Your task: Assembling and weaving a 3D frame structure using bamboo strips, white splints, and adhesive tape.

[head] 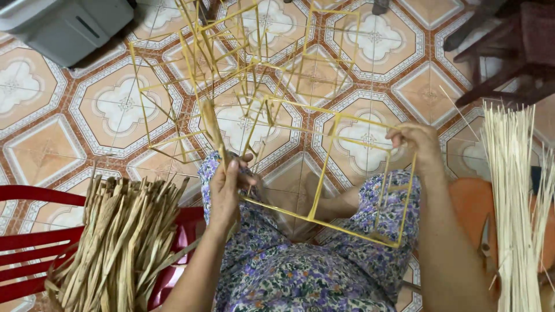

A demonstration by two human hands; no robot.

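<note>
Keep your left hand (226,188) clamped on the near corner joint and flat strand; your right hand (413,140) pinches the far top rail. Hold both steady so the yellow wire frame (324,173) doesn't rack. It sits over your lap: open, cube-shaped, thin rods, more cells stretching away above the tiled floor (52,121).

A home used as a craft workspace: patterned floor tiles (121,104) lie beyond the hands, a red plastic chair (23,240) heaped with dried fibre strips (124,242) sits left, pale reeds (514,196) right.
</note>
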